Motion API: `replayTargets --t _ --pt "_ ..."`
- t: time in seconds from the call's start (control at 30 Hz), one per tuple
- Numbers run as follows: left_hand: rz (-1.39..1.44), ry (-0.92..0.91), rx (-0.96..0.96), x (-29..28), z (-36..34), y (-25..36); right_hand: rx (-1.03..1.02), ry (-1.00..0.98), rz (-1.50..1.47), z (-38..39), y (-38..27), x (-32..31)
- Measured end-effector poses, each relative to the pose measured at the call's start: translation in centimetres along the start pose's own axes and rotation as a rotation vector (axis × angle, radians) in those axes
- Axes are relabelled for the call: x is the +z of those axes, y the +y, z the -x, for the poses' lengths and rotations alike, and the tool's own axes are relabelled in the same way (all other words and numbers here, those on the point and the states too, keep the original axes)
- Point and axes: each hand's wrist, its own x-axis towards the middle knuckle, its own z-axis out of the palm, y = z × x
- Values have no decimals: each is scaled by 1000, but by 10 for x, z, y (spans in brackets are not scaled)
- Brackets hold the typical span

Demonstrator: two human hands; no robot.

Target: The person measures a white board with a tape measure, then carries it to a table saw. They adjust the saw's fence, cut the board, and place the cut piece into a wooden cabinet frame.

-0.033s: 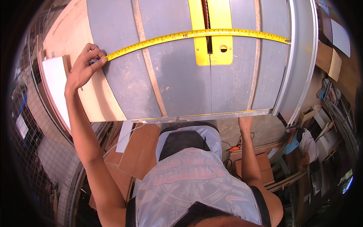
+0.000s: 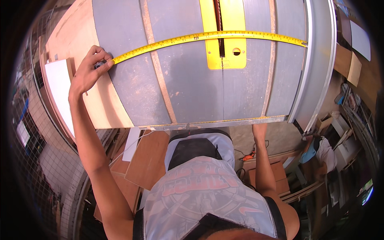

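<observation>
My left hand [image 2: 89, 70] is closed around the case of a tape measure [image 2: 103, 64], of which only a small dark part shows between the fingers. From it the yellow blade [image 2: 172, 41] stretches across the grey table saw top [image 2: 192, 92], over the yellow throat plate [image 2: 235, 60] and the blade slot. The tape's far end touches or lies very near the metal fence [image 2: 303, 80] at the right. My right hand [image 2: 260, 129] reaches under the saw's front edge; its fingers are hidden there.
A pale wooden board [image 2: 106, 102] adjoins the saw top on the left. Wood panels [image 2: 148, 160] lie below it, near a white cable. An orange power tool [image 2: 249, 156] rests on the floor at right. Wire mesh [image 2: 38, 160] stands at far left; stacked offcuts are at far right.
</observation>
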Motion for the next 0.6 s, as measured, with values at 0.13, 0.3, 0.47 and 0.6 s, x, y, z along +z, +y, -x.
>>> replayTargets --t 0.13,0.3,0.47,0.6 --pt "-17 5 12 1 1 0 -12 -20 27 1 -5 -3" --pt "-24 30 -30 3 2 3 -57 39 7 1 -10 -2" --pt "-41 31 -50 2 2 5 -54 0 12 0 -2 -3" --pt "-55 37 -70 3 2 8 -39 -43 12 0 0 -5"
